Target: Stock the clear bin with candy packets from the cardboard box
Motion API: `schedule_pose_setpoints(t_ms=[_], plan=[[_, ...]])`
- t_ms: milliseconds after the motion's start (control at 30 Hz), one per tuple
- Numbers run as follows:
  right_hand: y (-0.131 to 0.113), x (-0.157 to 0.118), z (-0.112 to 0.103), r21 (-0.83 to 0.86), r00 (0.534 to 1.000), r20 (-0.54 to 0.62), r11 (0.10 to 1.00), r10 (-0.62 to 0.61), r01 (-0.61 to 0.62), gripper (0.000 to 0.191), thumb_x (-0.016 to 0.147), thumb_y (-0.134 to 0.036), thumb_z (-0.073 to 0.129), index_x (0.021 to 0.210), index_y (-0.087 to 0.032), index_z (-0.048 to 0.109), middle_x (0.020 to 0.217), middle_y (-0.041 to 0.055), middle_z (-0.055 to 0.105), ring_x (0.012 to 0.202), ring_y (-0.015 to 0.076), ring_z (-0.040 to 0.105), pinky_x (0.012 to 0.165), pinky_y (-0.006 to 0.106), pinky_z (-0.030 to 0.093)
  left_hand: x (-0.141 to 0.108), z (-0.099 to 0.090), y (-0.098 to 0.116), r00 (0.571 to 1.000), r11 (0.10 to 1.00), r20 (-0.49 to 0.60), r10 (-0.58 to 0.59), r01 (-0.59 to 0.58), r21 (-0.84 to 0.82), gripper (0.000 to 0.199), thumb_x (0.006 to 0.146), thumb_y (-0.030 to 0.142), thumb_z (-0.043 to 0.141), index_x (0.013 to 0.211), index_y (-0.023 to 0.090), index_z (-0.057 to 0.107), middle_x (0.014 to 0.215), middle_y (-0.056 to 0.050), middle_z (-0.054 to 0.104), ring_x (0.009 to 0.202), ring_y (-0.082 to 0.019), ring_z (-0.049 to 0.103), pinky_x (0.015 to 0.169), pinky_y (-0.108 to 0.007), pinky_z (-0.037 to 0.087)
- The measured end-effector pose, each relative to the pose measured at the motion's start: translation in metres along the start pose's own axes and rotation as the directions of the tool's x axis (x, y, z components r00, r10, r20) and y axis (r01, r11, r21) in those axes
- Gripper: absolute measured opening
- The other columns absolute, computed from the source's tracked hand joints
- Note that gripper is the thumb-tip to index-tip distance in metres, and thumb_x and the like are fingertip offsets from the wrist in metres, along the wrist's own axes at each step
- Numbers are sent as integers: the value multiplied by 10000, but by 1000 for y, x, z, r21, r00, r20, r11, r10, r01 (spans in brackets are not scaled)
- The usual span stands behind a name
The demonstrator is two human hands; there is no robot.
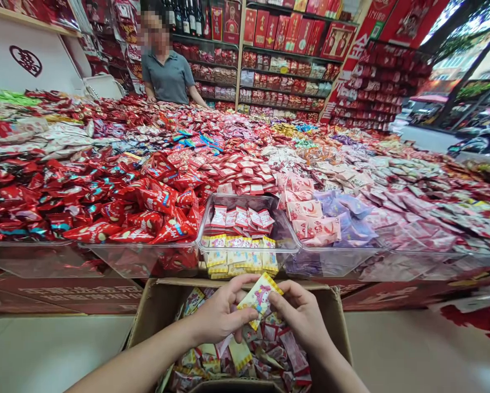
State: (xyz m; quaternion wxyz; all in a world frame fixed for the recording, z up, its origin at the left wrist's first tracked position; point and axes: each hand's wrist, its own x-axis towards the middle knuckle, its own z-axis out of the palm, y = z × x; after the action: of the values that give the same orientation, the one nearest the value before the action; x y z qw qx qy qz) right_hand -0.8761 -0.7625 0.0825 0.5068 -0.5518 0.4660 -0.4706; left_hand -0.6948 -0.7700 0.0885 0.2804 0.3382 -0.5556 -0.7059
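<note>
Between my two hands is a small yellow-and-white candy packet [260, 299] with a pink cartoon figure on it. My left hand [227, 310] pinches its left side, and my right hand [300, 310] grips the right edge with the thumb on its face. Both hands are over an open cardboard box [343, 327] filled with loose candy packets [240, 355], yellow and red-white ones mixed. Just beyond stands a clear plastic bin [288, 240]. In it, yellow packets [236, 254] lie in rows at the front, with red-and-white packets [241, 218] behind them.
Red packets [163, 202] fill the bins on the left; pink packets [316, 224] and purple packets [351, 218] heap up on the right. A person in a grey shirt [167, 76] stands behind the display. Shelves [240, 54] with boxes and bottles line the back.
</note>
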Motion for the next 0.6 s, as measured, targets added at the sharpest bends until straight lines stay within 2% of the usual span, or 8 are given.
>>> schedule_pose_setpoints(t_ms=[100,233,300,367,433,500,533,600], plan=[[5,0,0,-66,999,-25,997,-48,46,231,716,-367,598,633,-154,561,563,-11,515,505,89,457,462,197,390,-1,0,-1,1000,1000,17,12,-13,19,538,773,320,574,1230,266,296,749,26,481,479,-35,451,412,-146,451],[4,-3,-2,-64,995,-89,997,-54,48,212,730,-366,584,702,-156,576,561,-2,533,473,97,470,423,205,401,-2,-1,-4,1000,999,15,23,-23,39,525,769,279,566,1226,260,306,805,4,501,509,-56,480,407,-157,445],[-11,0,-7,-87,978,-175,991,-117,103,195,739,-354,579,758,-160,581,576,4,550,477,104,482,425,210,408,-3,-2,-5,1000,999,22,10,-11,50,480,769,244,547,1204,243,344,758,22,487,484,-55,480,397,-157,428],[-37,12,-11,-172,950,-219,967,-225,190,178,738,-336,585,766,-160,586,580,5,556,491,104,487,442,209,407,-4,-4,-3,998,999,57,-13,10,49,455,760,174,508,1190,233,369,713,42,482,445,-46,472,400,-156,412],[-66,36,-10,-274,934,-174,926,-313,259,183,736,-337,587,723,-154,588,551,-3,540,484,96,477,445,200,392,-4,-5,0,992,999,120,-29,24,43,485,722,78,444,1180,231,396,703,46,507,443,-45,481,433,-163,415],[-88,71,-3,-336,940,-87,898,-331,285,227,749,-366,562,699,-146,583,519,-13,520,458,86,460,430,195,367,-5,-5,0,987,997,160,-36,25,75,558,659,6,397,1166,237,427,720,43,530,481,-51,507,480,-169,422],[-95,90,4,-354,948,-39,892,-315,282,245,758,-380,544,710,-143,582,508,-16,514,445,84,455,414,191,350,-5,-5,-1,987,994,155,-40,24,104,586,636,-12,388,1162,241,436,741,38,535,508,-57,523,491,-167,418],[-97,125,21,-415,970,132,878,-203,240,218,753,-350,548,715,-138,579,534,-8,545,441,82,468,404,186,340,-6,-5,-4,992,985,117,-53,32,171,617,621,-19,398,1174,250,432,816,19,546,584,-80,567,500,-163,412]])
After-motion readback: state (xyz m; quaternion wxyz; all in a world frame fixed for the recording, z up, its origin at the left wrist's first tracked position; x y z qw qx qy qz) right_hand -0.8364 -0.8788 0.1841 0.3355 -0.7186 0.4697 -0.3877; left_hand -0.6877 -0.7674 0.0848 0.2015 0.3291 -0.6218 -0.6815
